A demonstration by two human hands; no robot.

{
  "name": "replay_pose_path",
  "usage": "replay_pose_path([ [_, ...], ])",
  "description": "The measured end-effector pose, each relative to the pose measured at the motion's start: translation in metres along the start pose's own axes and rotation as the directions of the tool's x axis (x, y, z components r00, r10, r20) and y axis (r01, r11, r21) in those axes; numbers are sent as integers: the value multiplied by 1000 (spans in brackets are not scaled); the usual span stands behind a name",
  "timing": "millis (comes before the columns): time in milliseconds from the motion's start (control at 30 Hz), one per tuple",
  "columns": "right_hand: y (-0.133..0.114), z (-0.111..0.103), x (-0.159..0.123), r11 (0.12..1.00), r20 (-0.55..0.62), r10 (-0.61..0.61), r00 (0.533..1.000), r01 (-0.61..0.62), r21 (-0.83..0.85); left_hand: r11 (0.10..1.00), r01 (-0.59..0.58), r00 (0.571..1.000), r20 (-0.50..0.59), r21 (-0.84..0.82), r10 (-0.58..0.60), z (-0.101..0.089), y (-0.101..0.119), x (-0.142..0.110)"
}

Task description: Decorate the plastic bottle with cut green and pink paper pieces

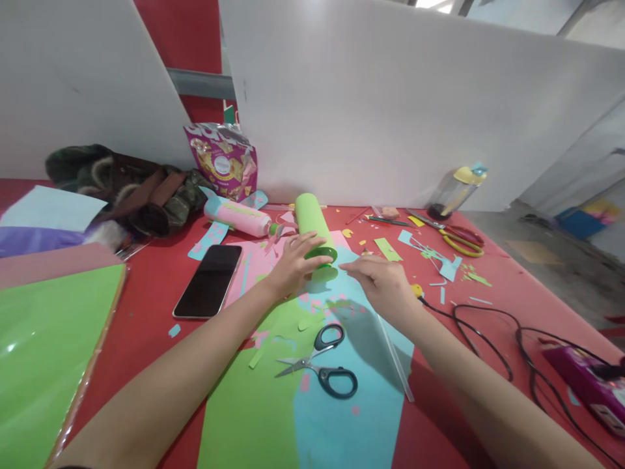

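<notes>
A light-green cylinder (311,215), seemingly wrapped in paper, lies on coloured paper sheets with a darker green round end toward me. My left hand (293,264) grips it near that end, thumb and fingers bent against its side. Just right of the round end is my right hand (383,280), apart from the cylinder. Its thumb and index finger are pressed together, and what they may hold is too small to make out. A small green paper piece (324,272) shows below the round end. Black-handled scissors (312,361) lie spread on the paper in front of the hands.
A phone (209,281) and a pink-wrapped bottle (239,216) lie at left, before a snack bag (224,159). Paper scraps, red-and-yellow-handled scissors (459,240) and a clear bottle (452,192) are at right. A clear stick (394,358) lies under my right wrist; a cable (481,309) runs beyond.
</notes>
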State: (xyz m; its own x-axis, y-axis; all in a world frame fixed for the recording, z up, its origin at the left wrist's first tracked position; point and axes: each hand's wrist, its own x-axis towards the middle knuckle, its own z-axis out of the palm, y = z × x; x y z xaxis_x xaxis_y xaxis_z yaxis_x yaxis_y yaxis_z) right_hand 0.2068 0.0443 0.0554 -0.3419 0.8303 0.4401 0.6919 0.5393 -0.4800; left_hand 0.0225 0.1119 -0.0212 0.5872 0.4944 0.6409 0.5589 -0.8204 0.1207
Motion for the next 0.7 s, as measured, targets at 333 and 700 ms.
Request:
replay_pose_path([
  [333, -19, -12, -7, 983, -49, -116, 992, 108, -152, 982, 161, 983, -73, -95, -169, -11, 14, 1],
  [700, -24, 1, -14, 980, -71, -87, 994, 73, -188, 989, 133, 974, -175, -69, -143, -11, 25, 2],
])
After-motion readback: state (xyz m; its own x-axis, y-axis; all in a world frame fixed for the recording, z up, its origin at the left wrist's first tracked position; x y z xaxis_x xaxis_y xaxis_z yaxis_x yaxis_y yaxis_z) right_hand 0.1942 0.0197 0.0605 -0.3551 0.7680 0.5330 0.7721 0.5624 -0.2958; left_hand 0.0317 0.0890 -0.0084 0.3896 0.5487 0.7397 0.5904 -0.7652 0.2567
